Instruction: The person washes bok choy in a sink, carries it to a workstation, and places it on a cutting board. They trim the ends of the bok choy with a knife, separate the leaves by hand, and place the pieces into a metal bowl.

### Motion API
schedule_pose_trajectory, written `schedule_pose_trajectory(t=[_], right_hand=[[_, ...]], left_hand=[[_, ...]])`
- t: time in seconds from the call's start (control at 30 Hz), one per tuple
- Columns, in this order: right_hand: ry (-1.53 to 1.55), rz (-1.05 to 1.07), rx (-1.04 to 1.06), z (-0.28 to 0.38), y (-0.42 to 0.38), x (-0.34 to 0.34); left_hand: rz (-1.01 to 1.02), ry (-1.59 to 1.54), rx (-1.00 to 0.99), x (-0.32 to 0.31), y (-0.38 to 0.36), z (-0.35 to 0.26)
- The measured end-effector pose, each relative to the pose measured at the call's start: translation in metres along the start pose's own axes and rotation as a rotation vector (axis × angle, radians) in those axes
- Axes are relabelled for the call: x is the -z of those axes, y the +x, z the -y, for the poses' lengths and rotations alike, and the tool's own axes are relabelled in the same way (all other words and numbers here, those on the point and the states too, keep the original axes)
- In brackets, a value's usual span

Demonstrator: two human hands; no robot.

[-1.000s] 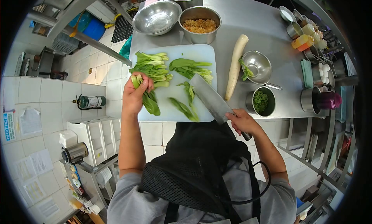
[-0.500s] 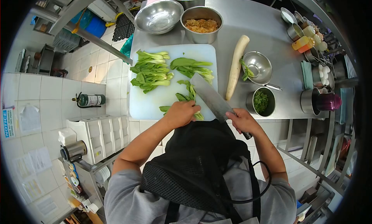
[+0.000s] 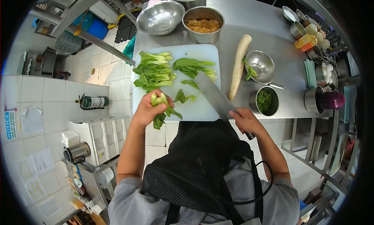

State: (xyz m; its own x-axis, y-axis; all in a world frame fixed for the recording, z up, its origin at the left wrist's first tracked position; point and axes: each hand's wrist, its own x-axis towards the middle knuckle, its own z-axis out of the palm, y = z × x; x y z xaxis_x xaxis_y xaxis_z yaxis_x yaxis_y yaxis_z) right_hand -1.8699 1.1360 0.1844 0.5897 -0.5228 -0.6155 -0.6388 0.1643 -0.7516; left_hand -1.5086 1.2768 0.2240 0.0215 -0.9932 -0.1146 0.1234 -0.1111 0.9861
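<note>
My left hand (image 3: 147, 110) is closed around a piece of bok choy (image 3: 159, 101), its leaves hanging below the fingers near the board's front left edge. In my right hand (image 3: 246, 120) is the handle of a cleaver (image 3: 215, 95), whose broad blade lies slanted over the right side of the white cutting board (image 3: 152, 101). A pile of cut bok choy (image 3: 153, 71) covers the board's left part. Another bunch of bok choy (image 3: 194, 67) lies beyond the blade tip. Loose leaf pieces (image 3: 183, 96) rest between blade and left hand.
Right of the board lie a long white radish (image 3: 239, 67), a small metal bowl (image 3: 265, 67) and a pot of chopped greens (image 3: 264, 101). Behind stand a wide metal bowl (image 3: 160, 17) and a pot of brown chopped food (image 3: 203, 25). Bottles (image 3: 305, 42) line the far right.
My left hand has lifted bok choy from the board's front and moved left with it. My right hand and the cleaver have stayed nearly in place.
</note>
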Motion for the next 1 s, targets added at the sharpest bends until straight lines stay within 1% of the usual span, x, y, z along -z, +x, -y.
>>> schedule_pose_trajectory(t=[0.07,0.1,0.13,0.17,0.2,0.23,0.3,0.33,0.4,0.47,0.5,0.53,0.57,0.63,0.67,0.73,0.77,0.83,0.87,0.93,0.97,1.0], right_hand=[[0.049,-0.027,-0.032,0.002,-0.006,0.001],[0.05,-0.03,-0.035,0.002,-0.009,0.003],[0.113,-0.036,-0.046,0.002,-0.012,0.005],[0.175,-0.04,-0.056,0.002,-0.014,0.007],[0.174,-0.04,-0.055,0.001,-0.016,0.01],[0.193,-0.057,-0.053,-0.002,-0.02,0.013],[0.214,-0.076,-0.052,-0.005,-0.027,0.016],[0.189,-0.098,-0.043,-0.006,-0.03,0.017],[0.162,-0.114,-0.029,-0.008,-0.032,0.018],[0.127,-0.081,-0.016,-0.012,-0.036,0.016],[0.132,-0.084,-0.015,-0.013,-0.038,0.014],[0.139,-0.085,-0.035,-0.012,-0.039,0.013],[0.144,-0.086,-0.054,-0.012,-0.04,0.012],[0.172,-0.096,-0.068,-0.013,-0.041,0.011],[0.2,-0.101,-0.085,-0.014,-0.042,0.01],[0.201,-0.108,-0.088,-0.016,-0.044,0.009],[0.203,-0.116,-0.09,-0.017,-0.045,0.008],[0.198,-0.13,-0.095,-0.022,-0.047,0.007],[0.191,-0.138,-0.106,-0.025,-0.049,0.007],[0.214,-0.151,-0.106,-0.032,-0.052,0.004],[0.225,-0.151,-0.106,-0.036,-0.053,0.003],[0.237,-0.162,-0.107,-0.04,-0.055,0.002]], left_hand=[[-0.078,-0.209,-0.085,0.015,-0.008,-0.003],[-0.116,-0.253,-0.202,0.024,-0.011,-0.009],[-0.156,-0.297,-0.319,0.034,-0.013,-0.017],[-0.15,-0.356,-0.387,0.049,-0.016,-0.025],[-0.145,-0.415,-0.456,0.058,-0.018,-0.031],[-0.146,-0.415,-0.457,0.051,-0.017,-0.043],[-0.342,-0.553,-0.44,0.036,-0.016,-0.064],[-0.26,-0.357,-0.374,0.057,-0.011,-0.055],[-0.221,-0.354,-0.339,0.045,0.002,-0.046],[-0.193,-0.229,-0.273,0.045,0.01,-0.028],[-0.252,0.016,-0.196,0.037,0.011,-0.023],[-0.221,0.328,-0.062,0.023,0.015,-0.024],[-0.154,0.568,-0.075,0.002,0.023,-0.021],[0.017,1.104,-0.19,-0.02,0.034,-0.007],[0.019,1.103,-0.189,-0.029,0.04,0.001],[0.175,1.416,-0.34,-0.035,0.049,0.026],[0.176,1.418,-0.341,-0.033,0.049,0.036],[0.253,1.549,-0.296,-0.031,0.054,0.053],[0.264,1.55,-0.305,-0.03,0.056,0.06],[0.19,1.531,-0.278,-0.028,0.06,0.062],[0.206,1.532,-0.286,-0.026,0.062,0.063],[0.194,1.437,-0.267,-0.027,0.066,0.053]])
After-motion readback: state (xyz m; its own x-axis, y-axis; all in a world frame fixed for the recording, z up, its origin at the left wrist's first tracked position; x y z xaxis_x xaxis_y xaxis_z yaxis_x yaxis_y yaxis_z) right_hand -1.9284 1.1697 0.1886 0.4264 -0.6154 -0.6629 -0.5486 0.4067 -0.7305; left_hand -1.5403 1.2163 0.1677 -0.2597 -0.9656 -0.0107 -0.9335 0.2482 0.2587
